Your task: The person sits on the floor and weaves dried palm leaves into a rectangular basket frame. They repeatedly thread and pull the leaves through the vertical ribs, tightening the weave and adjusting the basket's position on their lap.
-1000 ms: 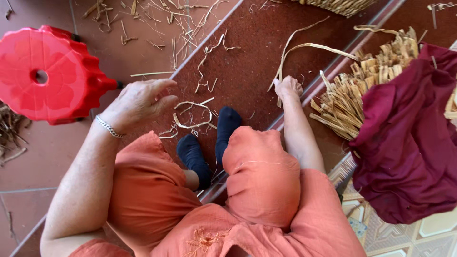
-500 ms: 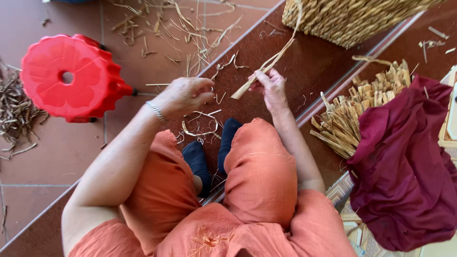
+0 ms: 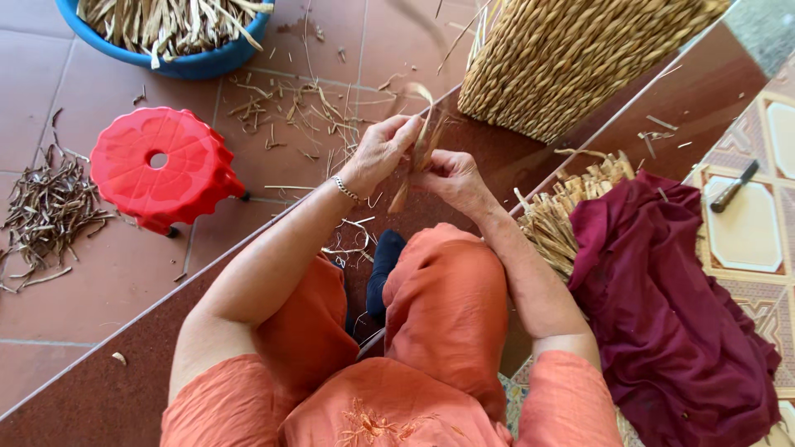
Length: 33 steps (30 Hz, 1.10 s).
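My left hand (image 3: 379, 151) and my right hand (image 3: 450, 175) meet in front of my knees, both pinching one dried straw strand (image 3: 420, 142) that runs up between them and blurs toward a woven straw basket (image 3: 571, 58). A thin bracelet circles my left wrist. I sit with orange trousers and dark blue socks (image 3: 383, 266) visible below the hands. A bundle of cut straw strips (image 3: 563, 217) lies just right of my right forearm.
A red plastic stool (image 3: 166, 168) stands to the left. A blue basin (image 3: 178, 54) filled with straw sits at the top left. A maroon cloth (image 3: 671, 314) covers the floor at right, with a dark-handled tool (image 3: 734, 187) on patterned tiles. Straw scraps litter the floor.
My view has tilted up, bringing the basket and basin into sight. My hands came together and now both grip the straw strand, which my right hand alone had lifted.
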Motion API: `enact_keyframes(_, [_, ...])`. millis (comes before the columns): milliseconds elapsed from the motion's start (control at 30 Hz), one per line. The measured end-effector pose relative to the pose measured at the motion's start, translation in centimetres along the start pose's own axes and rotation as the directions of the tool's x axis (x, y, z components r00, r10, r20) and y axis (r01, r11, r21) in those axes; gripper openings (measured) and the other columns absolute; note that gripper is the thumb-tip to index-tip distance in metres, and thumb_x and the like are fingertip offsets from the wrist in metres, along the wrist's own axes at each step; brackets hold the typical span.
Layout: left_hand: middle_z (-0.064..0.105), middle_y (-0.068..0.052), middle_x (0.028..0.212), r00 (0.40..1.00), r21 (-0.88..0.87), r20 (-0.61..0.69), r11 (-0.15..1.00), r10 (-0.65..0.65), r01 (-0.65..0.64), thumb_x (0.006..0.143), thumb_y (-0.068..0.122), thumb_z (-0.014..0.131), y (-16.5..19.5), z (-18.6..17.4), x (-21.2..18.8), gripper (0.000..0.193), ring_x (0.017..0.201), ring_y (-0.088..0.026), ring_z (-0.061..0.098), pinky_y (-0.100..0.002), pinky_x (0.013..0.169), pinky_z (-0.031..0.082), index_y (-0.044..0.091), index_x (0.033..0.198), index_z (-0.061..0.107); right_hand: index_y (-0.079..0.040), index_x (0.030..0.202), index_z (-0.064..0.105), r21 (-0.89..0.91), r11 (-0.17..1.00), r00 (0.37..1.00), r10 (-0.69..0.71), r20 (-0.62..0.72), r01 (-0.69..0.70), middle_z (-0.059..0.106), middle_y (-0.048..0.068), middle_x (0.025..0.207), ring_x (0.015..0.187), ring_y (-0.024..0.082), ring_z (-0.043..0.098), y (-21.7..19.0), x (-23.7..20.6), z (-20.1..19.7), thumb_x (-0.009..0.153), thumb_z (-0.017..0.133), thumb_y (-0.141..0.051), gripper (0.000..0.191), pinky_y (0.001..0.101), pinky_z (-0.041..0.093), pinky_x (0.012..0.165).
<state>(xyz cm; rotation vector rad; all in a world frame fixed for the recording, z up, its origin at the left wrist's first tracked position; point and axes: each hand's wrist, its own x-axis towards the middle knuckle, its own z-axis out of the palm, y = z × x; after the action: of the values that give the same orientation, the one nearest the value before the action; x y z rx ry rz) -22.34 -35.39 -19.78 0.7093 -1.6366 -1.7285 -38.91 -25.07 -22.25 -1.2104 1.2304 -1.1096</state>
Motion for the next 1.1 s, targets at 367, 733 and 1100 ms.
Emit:
enact_keyframes(367, [0.072, -0.007, 0.090, 0.997, -0.656, 0.076, 0.753, -0.001, 0.051, 0.106, 0.030, 0.056, 6.9, 2.4, -1.9, 0.031, 0.067, -0.012, 0.065, -0.027, 0.061, 0.056, 0.005, 0.124, 0.056, -0.003, 0.091, 0.075, -0.762, 0.593, 0.938, -0.344, 0.053, 0.261, 0.070, 0.006, 0.086, 0.078, 0.010, 0.062, -2.6, -7.3, 2.2, 0.085, 0.083, -0.010, 0.012, 0.0297, 0.054, 0.068])
enact_keyframes(733, [0.078, -0.007, 0.104, 0.988, -0.136, -0.004, 0.979, 0.152, -0.151, 0.105, 0.006, 0.057, 6.6, 0.2, -3.6, 0.039, 0.066, -0.005, 0.062, -0.020, 0.058, 0.053, 0.006, 0.144, 0.054, -0.007, 0.137, 0.065, -0.391, 0.888, 0.798, -0.413, -0.438, 0.244, 0.076, 0.011, 0.123, 0.104, 0.015, 0.076, -5.9, -4.0, 0.6, 0.103, 0.056, -0.011, 0.036, 0.0295, 0.063, 0.085])
enact_keyframes(1100, [0.075, -0.015, 0.109, 0.923, 0.502, 0.201, 0.775, 0.328, -0.384, 0.101, 0.002, 0.059, 2.5, 3.3, -6.3, 0.038, 0.096, -0.025, 0.076, -0.033, 0.082, 0.061, 0.015, 0.136, 0.063, -0.005, 0.124, 0.059, 0.531, 0.752, 0.781, 0.035, -0.624, 0.391, 0.070, 0.016, 0.117, 0.086, 0.024, 0.077, -6.4, -0.3, 1.4, 0.100, 0.059, -0.016, 0.026, 0.0389, 0.068, 0.071])
